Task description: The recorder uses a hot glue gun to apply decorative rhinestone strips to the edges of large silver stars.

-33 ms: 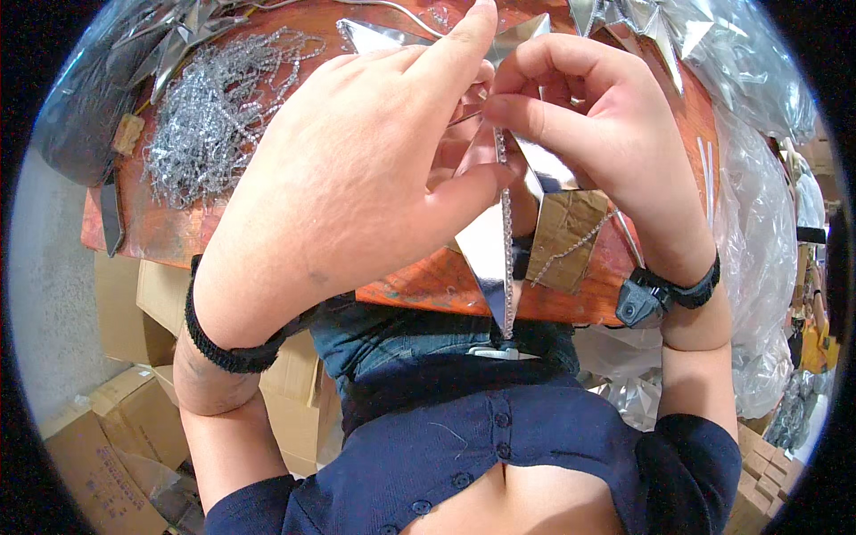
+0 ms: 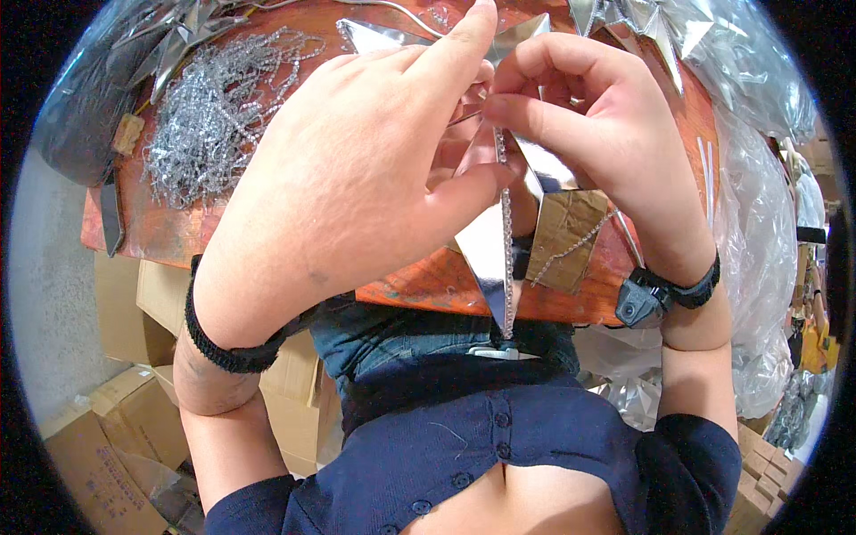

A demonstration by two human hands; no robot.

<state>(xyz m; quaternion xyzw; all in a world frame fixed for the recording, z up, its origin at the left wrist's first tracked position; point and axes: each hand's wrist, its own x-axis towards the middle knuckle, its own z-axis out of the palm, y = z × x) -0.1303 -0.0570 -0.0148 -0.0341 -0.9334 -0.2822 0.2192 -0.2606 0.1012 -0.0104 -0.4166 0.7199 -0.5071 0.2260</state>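
A mirror-like silver star ornament lies under my hands, one long point reaching past the table's near edge towards my lap. Along that point's ridge runs a thin strand of clear beads. My left hand curls over the star from the left, its thumb pressed against the ridge beside the beads and its index finger stretched forward. Opposite it, my right hand pinches thumb and index finger together near the star's middle, at the strand's upper end. Whatever sits between those fingertips is hidden.
A tangled heap of silvery bead strands lies at left on the orange-red table. Beside the star is a brown cardboard piece with a short bead strand. More silver stars stand at the back; clear plastic sheeting hangs at right.
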